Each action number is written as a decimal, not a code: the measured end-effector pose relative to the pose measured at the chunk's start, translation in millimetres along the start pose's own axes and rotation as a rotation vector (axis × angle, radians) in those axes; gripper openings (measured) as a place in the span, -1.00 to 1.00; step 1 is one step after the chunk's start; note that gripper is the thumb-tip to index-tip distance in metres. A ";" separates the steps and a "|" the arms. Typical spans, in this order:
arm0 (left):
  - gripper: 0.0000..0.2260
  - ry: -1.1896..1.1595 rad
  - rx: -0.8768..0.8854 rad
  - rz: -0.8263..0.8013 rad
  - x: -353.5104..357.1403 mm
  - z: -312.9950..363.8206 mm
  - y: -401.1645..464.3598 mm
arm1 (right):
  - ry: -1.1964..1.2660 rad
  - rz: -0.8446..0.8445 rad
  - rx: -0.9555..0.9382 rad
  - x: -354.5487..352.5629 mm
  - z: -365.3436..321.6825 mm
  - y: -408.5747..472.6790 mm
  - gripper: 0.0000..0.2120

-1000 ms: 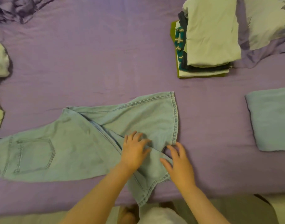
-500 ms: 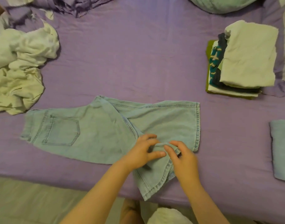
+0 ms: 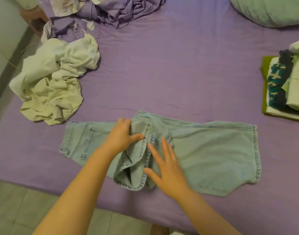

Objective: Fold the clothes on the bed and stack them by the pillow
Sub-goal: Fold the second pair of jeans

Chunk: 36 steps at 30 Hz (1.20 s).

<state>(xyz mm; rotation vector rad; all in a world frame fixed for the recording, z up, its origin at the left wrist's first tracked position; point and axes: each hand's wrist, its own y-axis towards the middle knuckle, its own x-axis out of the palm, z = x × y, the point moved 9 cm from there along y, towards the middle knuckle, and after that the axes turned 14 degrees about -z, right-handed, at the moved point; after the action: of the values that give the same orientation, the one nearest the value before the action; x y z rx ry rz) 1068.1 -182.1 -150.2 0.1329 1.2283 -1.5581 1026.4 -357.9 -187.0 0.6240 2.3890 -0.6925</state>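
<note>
Light blue jeans [image 3: 213, 155] lie across the near edge of the purple bed [image 3: 162, 68], waistband to the left, one leg spread out to the right. My left hand [image 3: 121, 134] grips the other leg's hem end, bunched and lifted over the middle of the jeans. My right hand [image 3: 167, 168] lies flat with straight fingers on the denim just right of that fold. A stack of folded clothes [image 3: 284, 87] sits at the right edge. The pale green pillow [image 3: 270, 9] is at the far right corner.
A crumpled heap of white and cream clothes [image 3: 53, 89] lies at the left of the bed. Rumpled purple and patterned bedding [image 3: 114, 11] is bunched at the far side. The tiled floor [image 3: 26, 209] shows below the bed's near edge.
My left hand has taken the near leg's end and pulled it up and leftward over the jeans. My right hand went from pinching the fabric to pressing flat. The view shifted left.
</note>
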 end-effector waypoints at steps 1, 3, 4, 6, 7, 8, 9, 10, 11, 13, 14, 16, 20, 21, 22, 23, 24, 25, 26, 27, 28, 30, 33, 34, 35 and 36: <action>-0.68 -0.030 0.001 0.019 -3.9 -6.8 3.9 | -0.051 -0.038 0.047 11.9 -1.4 12.2 -0.34; -0.64 -0.099 0.016 0.003 1.4 -18.9 12.1 | -0.159 -0.123 0.157 34.2 5.2 34.4 -0.34; -0.51 -0.104 0.032 -0.021 9.3 -24.2 16.0 | -0.205 -0.153 0.200 43.1 10.1 43.1 -0.34; -0.41 -0.013 0.063 -0.045 28.3 -34.5 21.7 | -0.284 -0.172 0.241 50.8 15.1 54.8 -0.33; -0.45 0.080 0.063 -0.048 39.2 -40.9 23.8 | -0.334 -0.162 0.250 51.1 17.5 59.6 -0.33; -0.50 0.172 0.048 -0.062 51.8 -49.0 26.2 | -0.384 -0.156 0.249 52.1 20.8 62.7 -0.33; -0.54 0.244 0.028 -0.091 65.9 -58.9 27.9 | -0.427 -0.159 0.249 53.2 24.7 65.0 -0.33; -0.56 0.287 0.011 -0.126 79.7 -68.4 28.3 | -0.460 -0.185 0.239 56.7 30.3 66.9 -0.33; -0.56 0.314 -0.002 -0.166 92.6 -77.2 28.3 | -0.481 -0.213 0.211 60.7 37.6 68.3 -0.34; -0.54 0.401 -0.012 -0.245 113.5 -89.5 28.1 | -0.494 -0.336 0.179 71.9 60.7 72.2 -0.37; -0.53 0.450 -0.017 -0.266 119.2 -92.7 27.6 | -0.478 -0.395 0.171 73.5 68.8 71.4 -0.40; -0.53 0.472 -0.039 -0.236 119.0 -90.2 28.3 | -0.474 -0.377 0.100 62.6 67.4 66.6 -0.43; -0.52 0.350 -0.046 -0.035 102.8 -48.2 31.5 | -0.532 -0.211 0.147 26.0 82.5 42.6 -0.41; -0.51 0.353 -0.015 -0.010 102.9 -32.2 33.5 | -0.536 -0.203 0.197 19.4 93.7 33.7 -0.39; -0.50 0.370 0.026 -0.006 107.4 -14.1 36.0 | -0.539 -0.206 0.252 11.5 106.2 24.7 -0.39; -0.51 0.386 0.069 -0.018 115.5 4.6 38.4 | -0.533 -0.208 0.311 3.7 120.2 13.1 -0.40; -0.51 0.397 0.113 -0.044 126.8 22.5 41.1 | -0.516 -0.232 0.380 -4.0 136.5 -0.3 -0.44; -0.51 0.411 0.153 -0.082 139.3 40.1 42.9 | -0.490 -0.245 0.444 -11.4 153.8 -13.9 -0.49; -0.52 0.430 0.192 -0.117 153.6 56.2 43.5 | -0.464 -0.211 0.492 -21.0 168.6 -28.6 -0.53; -0.52 0.444 0.238 -0.152 174.7 80.4 43.5 | -0.434 -0.137 0.549 -38.2 187.8 -52.9 -0.57; -0.53 0.458 0.260 -0.189 188.2 88.8 42.2 | -0.398 -0.077 0.595 -49.3 198.1 -65.5 -0.59; -0.53 0.479 0.286 -0.294 223.7 108.0 37.5 | -0.348 0.047 0.673 -74.2 220.6 -98.6 -0.57; -0.52 0.496 0.324 -0.436 277.7 138.3 25.4 | -0.222 0.071 0.741 -88.1 254.8 -140.1 -0.43; -0.51 0.495 0.335 -0.475 293.0 147.7 20.8 | -0.152 0.016 0.757 -83.1 266.0 -147.8 -0.40; -0.51 0.492 0.343 -0.506 306.1 156.2 17.0 | -0.057 -0.006 0.764 -77.6 275.1 -153.4 -0.39; -0.50 0.484 0.342 -0.528 316.8 162.4 14.4 | 0.056 0.004 0.750 -72.7 280.3 -156.3 -0.37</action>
<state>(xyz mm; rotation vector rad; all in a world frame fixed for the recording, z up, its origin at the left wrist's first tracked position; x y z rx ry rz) 1032.5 -509.2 -287.1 0.4589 1.4269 -2.2861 1099.9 -662.6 -287.1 0.9454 2.1290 -1.6066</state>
